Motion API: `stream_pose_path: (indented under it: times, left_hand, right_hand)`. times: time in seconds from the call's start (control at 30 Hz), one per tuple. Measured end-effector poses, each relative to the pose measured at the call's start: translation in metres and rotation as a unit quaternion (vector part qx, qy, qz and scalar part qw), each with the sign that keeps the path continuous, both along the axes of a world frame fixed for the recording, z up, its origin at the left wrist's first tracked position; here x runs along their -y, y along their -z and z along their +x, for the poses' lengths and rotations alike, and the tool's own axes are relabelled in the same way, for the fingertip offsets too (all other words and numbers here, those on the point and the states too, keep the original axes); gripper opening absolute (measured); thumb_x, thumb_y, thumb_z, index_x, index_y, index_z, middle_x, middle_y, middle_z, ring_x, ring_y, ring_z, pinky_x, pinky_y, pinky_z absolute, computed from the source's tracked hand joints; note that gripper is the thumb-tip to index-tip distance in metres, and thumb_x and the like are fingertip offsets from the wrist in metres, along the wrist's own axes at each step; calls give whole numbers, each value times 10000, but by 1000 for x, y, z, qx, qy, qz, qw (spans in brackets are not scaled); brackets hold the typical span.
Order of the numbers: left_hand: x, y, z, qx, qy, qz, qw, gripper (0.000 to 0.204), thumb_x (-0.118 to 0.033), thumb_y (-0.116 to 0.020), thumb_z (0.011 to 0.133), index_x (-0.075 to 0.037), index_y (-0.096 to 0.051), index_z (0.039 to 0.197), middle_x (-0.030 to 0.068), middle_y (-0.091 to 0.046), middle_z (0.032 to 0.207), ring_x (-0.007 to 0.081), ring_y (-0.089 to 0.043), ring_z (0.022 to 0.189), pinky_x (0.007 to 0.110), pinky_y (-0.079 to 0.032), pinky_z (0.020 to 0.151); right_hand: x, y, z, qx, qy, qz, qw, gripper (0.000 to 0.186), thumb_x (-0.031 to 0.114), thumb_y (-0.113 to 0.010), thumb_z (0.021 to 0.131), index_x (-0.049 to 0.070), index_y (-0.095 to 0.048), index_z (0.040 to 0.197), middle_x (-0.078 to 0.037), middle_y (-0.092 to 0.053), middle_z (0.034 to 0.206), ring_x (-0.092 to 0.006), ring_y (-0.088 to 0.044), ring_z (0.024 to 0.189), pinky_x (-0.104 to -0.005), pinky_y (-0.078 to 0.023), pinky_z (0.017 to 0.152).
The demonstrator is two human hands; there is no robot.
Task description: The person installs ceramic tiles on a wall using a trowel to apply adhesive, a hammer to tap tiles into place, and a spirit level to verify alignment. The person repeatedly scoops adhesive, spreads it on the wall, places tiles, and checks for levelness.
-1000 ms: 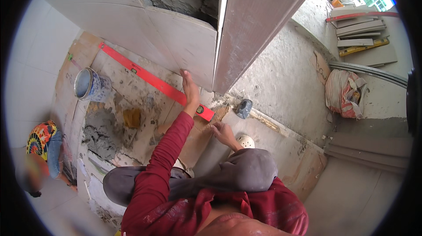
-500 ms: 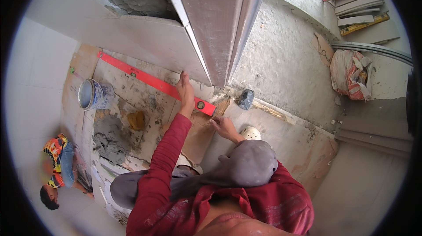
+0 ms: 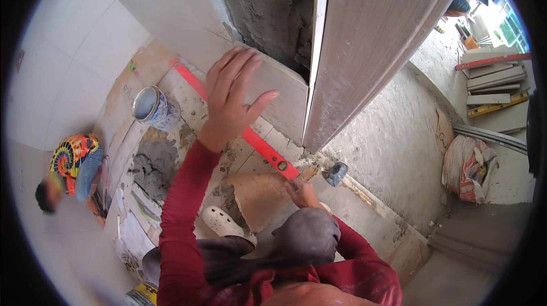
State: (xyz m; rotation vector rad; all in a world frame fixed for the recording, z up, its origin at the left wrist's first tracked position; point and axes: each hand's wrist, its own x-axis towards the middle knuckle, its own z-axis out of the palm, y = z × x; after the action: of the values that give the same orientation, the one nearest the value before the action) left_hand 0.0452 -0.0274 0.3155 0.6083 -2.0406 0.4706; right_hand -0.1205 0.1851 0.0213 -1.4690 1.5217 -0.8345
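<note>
My left hand (image 3: pixel 231 92) is raised with fingers apart and empty, over the lower wall tile (image 3: pixel 279 109), just below a recess of grey mortar (image 3: pixel 268 10); I cannot tell whether it touches the tile. A long red spirit level (image 3: pixel 265 149) lies along the wall's foot, partly behind that hand. My right hand (image 3: pixel 302 192) is at the level's near end, fingers curled; what they grip, if anything, is hidden. Beside it are brown cardboard (image 3: pixel 256 200) and a dark mallet head (image 3: pixel 336 174). Further left lies wet mortar (image 3: pixel 151 166).
A bucket (image 3: pixel 149 104) stands left. A co-worker (image 3: pixel 77 166) bends at the far left. A wood-grain frame (image 3: pixel 370 33) rises ahead. Cut tiles (image 3: pixel 493 81), a yellow level (image 3: pixel 498 104), metal rails (image 3: pixel 490 138) and a sack (image 3: pixel 467 172) are at right. A person's leg (image 3: pixel 456 4) shows top right.
My left hand has lifted from beside the red level, moving up with fingers spreading. My right hand has moved slightly right and down, onto the level's end. The view has shifted.
</note>
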Motion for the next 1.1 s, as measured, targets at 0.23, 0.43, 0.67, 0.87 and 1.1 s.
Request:
stream_pose_path:
  times: [0.23, 0.43, 0.67, 0.87, 1.1]
  left_hand:
    - [15, -26, -9, 90, 18, -15, 996, 710, -569, -841, 693, -82, -636, 1166, 58, -614, 1178, 242, -587, 1098, 404, -408, 924]
    - [23, -29, -16, 109, 40, 20, 993, 727, -605, -881, 633, -78, -587, 1038, 76, -595, 1103, 257, -559, 1023, 405, -384, 920]
    - [23, -29, -22, 101, 73, 35, 992, 746, -590, -908, 612, -86, -553, 1033, 68, -570, 1036, 257, -544, 983, 402, -399, 890]
    - [22, -36, -20, 97, 88, 28, 991, 670, -549, -905, 636, -84, -583, 994, 63, -566, 1027, 249, -554, 943, 396, -441, 810]
    - [16, -37, -25, 100, 91, 37, 990, 685, -500, -947, 598, -72, -567, 973, 81, -553, 1020, 271, -557, 938, 411, -466, 830]
  right_hand:
    - [48, -89, -27, -101, -44, -301, 947, 102, 159, -730, 889, 73, -710, 940, -128, -700, 855, -310, -685, 703, -422, -546, 603]
    - [68, -185, -54, -88, -40, -421, 902, 84, 76, -729, 867, 15, -692, 912, -96, -678, 802, -268, -636, 639, -374, -522, 579]
    - [52, -241, -62, -66, -12, -494, 867, 87, -13, -713, 851, -6, -657, 917, -128, -706, 825, -239, -658, 630, -327, -518, 555]
    - [51, -261, -58, -37, -6, -530, 847, 96, -16, -727, 839, -13, -654, 901, -131, -701, 814, -250, -665, 634, -334, -524, 553]
    - [53, -266, -71, -21, 11, -550, 835, 130, -7, -750, 833, -17, -648, 913, -139, -704, 829, -249, -672, 643, -327, -524, 546]
